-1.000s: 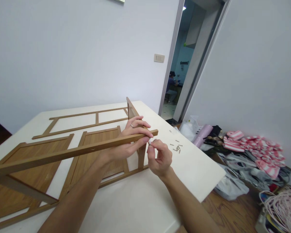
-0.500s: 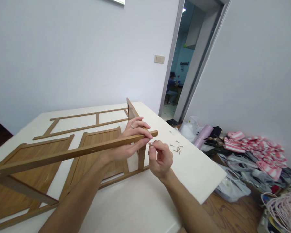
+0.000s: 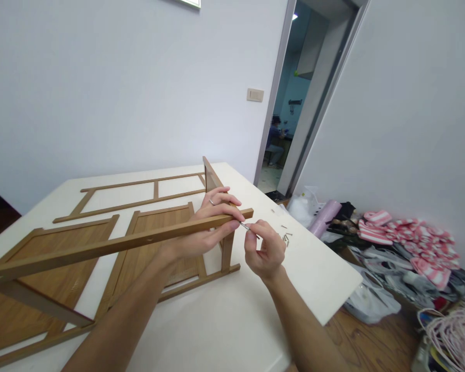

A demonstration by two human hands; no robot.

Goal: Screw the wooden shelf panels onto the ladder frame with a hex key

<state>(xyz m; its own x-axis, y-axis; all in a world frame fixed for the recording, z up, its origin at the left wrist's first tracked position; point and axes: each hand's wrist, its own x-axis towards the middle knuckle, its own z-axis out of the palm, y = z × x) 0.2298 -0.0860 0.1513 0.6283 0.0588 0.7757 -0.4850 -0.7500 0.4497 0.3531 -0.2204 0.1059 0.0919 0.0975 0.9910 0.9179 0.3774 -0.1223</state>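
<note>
My left hand, with a ring on one finger, is wrapped round the raised wooden rail of a frame, close to its right end. Between the thumb and fingers of my right hand is a slim metal Allen key; its far tip meets the rail at my left fingertips. Under the rail, an upright wooden end piece joins it to a lower rail lying on the table. Any screw at the joint is hidden by my fingers.
Several loose screws lie right of my right hand on the white table. A ladder-like wooden frame and slatted panels lie behind. Bags, striped cloth and coiled rope fill the floor at right. A person sits beyond the doorway.
My right hand has shifted a little right and tilted, so the Allen key now shows lengthwise between it and the rail. My left hand and the frame stay put.
</note>
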